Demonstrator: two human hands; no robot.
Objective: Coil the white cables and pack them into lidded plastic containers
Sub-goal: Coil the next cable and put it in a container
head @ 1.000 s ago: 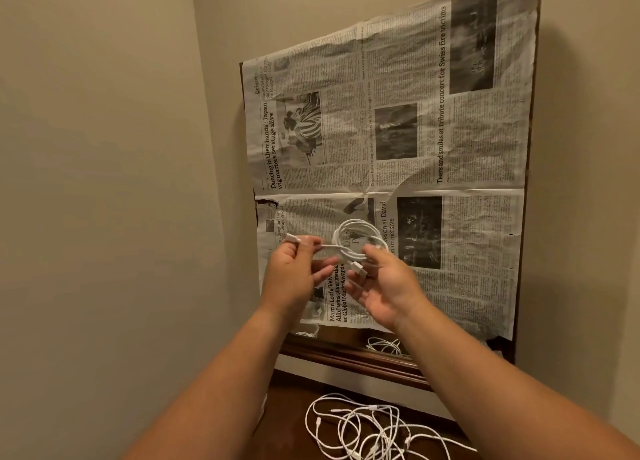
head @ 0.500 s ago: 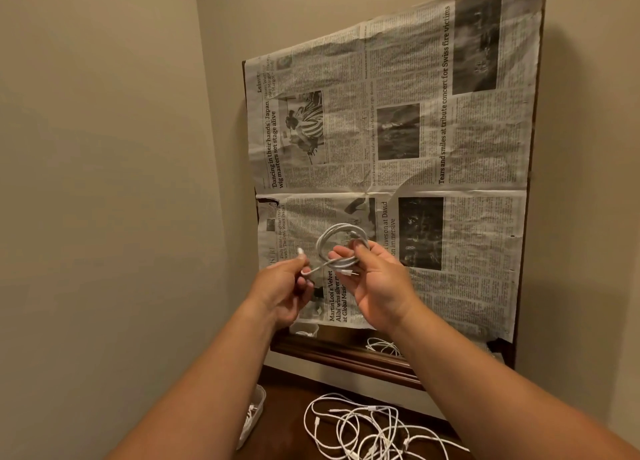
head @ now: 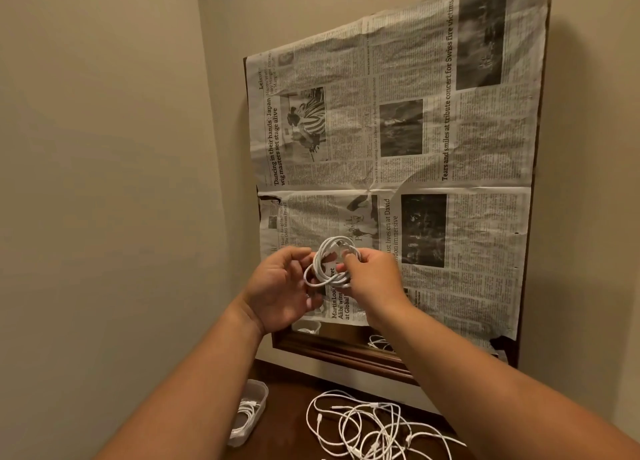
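Two hands meet at one coiled cable (head: pixel 329 269), held up in the air in front of the newspaper (head: pixel 450 148) that covers the framed panel on the wall, well above the wooden top (head: pixel 284 439). The right hand (head: pixel 372 276) pinches the loops on their right side, fingers curled over the bundle. The left hand (head: pixel 277 286) has thumb and fingertips curled at the coil's left side, though where exactly they touch is partly hidden.

The step in hand looks like finishing this coil. To do it well, the right pinch should keep every loop trapped together while the left tucks the last end through or around the bundle, so nothing springs open on the way down. Loops kept even and small will fit the open plastic container (head: pixel 249 411) at the left edge of the top, against the wall (it already seems to hold one coiled cable). A tangle of loose cables (head: pixel 374 425) lies nearer the front middle of the top, not yet coiled.

A second ago the left hand held a plug end out to the left, with a straight run of cable between the hands. Now that run has gone into the coil, the hands are close together, and more of the top shows below.
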